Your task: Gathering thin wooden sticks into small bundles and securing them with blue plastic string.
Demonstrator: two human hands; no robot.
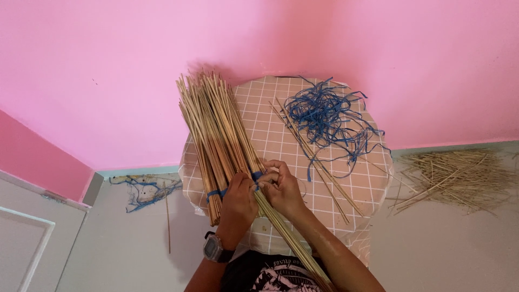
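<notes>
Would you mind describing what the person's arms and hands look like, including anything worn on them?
Both forearms are bare, with no sleeves or gloves. The left hand has a grey digital wristwatch with a dark strap on its wrist. The right hand shows no watch, and no rings can be made out on either.

Round table (pixel 373 178) under a checked cloth, set against a pink wall (pixel 108 65). On its far side, tangled blue strips (pixel 324 116). Right of it, on the floor, scattered thin sticks (pixel 459 176). Left of it, more blue strips (pixel 143 189).

A thick bundle of pale sticks (pixel 216 130), blue-banded, lies slanted across the table.
</notes>
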